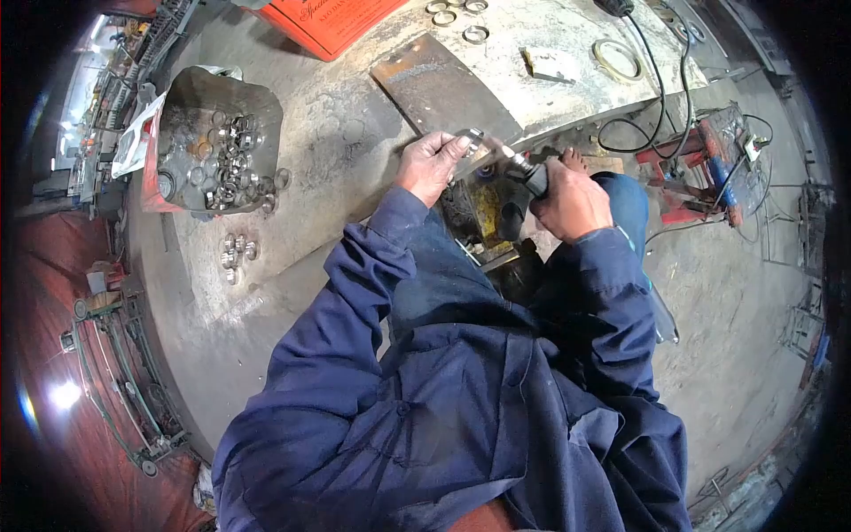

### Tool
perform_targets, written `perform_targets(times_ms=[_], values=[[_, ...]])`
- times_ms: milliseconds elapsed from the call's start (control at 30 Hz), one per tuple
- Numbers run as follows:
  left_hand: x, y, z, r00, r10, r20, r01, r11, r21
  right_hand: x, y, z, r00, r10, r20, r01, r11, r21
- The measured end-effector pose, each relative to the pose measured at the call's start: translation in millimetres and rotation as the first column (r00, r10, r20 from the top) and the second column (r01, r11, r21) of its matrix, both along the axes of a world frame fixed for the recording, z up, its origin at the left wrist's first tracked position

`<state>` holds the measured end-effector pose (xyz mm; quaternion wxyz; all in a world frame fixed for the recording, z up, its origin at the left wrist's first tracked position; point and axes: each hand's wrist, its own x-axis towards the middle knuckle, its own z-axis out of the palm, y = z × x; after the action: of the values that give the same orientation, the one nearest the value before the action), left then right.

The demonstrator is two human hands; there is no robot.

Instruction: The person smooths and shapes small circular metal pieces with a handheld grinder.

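Observation:
Between the thumb and fingers of my left hand (425, 168) is a small shiny metal ring (474, 138), held near the corner of a flat steel plate (448, 84). My right hand (574, 200) is wrapped around a hand-held grinder (533, 178) with a dark body. Its narrow metal front end points toward the ring and is smeared by motion. Both hands are over my lap at the bench's edge. To the left, a cut-open metal container (266, 102) holds many similar rings, and a few loose rings (238, 251) lie in front of it.
A red-orange box (324, 22) and several rings (476, 35) are at the back of the bench (319, 115). A larger ring (618, 60) lies near a black cable (660, 84) hanging over the edge. A red metal stand (709, 164) is at right.

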<state>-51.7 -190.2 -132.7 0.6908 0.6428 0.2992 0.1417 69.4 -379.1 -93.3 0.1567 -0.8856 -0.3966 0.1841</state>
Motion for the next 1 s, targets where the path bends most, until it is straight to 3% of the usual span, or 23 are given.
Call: perform_targets(times_ms=[167,200,400,500,600,667,700,733,833,900,967,1000], values=[[-7.6,6.5,2.7,0.997,-0.076,-0.007,0.075,0.991,-0.107,6.0,-13.3,13.2,0.992,-0.12,-0.035,0.119,0.992,-0.04],[-8.3,7.0,3.1,0.997,-0.077,-0.009,0.075,0.992,-0.105,6.6,-15.6,8.2,0.992,-0.113,0.049,0.113,0.994,0.0],[-5.7,8.3,7.8,0.996,-0.075,-0.055,0.071,0.996,-0.058,12.9,-20.7,21.6,0.973,-0.193,-0.127,0.184,0.98,-0.077],[0.3,11.1,1.6,0.997,-0.052,-0.049,0.052,0.999,0.007,15.4,-22.5,6.3,0.986,-0.165,-0.025,0.165,0.986,-0.009],[5.9,10.9,-2.4,0.991,-0.04,-0.129,0.057,0.989,0.133,15.4,-21.4,11.2,0.985,-0.168,-0.037,0.166,0.985,-0.037],[8.0,11.7,-21.0,0.995,0.002,0.097,-0.018,0.986,0.165,19.7,-28.1,1.6,0.99,-0.135,-0.041,0.136,0.99,0.032],[2.3,9.6,-0.9,1.0,0.03,0.001,-0.03,0.986,0.166,22.3,-27.0,-3.6,0.985,-0.171,-0.022,0.171,0.985,-0.025],[-8.5,12.3,-6.7,0.993,0.097,0.068,-0.108,0.975,0.192,25.3,-30.4,-10.9,0.993,-0.115,0.002,0.115,0.993,0.023],[-62.1,22.3,30.4,0.914,0.405,-0.017,-0.37,0.852,0.371,27.7,-27.2,-4.6,0.99,-0.135,-0.032,0.134,0.99,-0.031],[-119.4,53.0,3.3,0.864,0.49,0.12,-0.448,0.637,0.627,30.6,-29.5,-11.3,0.994,-0.106,0.03,0.104,0.994,0.039],[-187.0,79.0,-3.8,0.777,0.63,0.004,-0.437,0.535,0.723,28.7,-28.3,-3.4,0.994,-0.109,0.014,0.108,0.994,0.017],[-217.5,89.2,2.1,0.707,0.705,-0.057,-0.308,0.38,0.872,26.6,-27.7,-1.0,0.994,-0.108,0.005,0.108,0.994,0.033]])
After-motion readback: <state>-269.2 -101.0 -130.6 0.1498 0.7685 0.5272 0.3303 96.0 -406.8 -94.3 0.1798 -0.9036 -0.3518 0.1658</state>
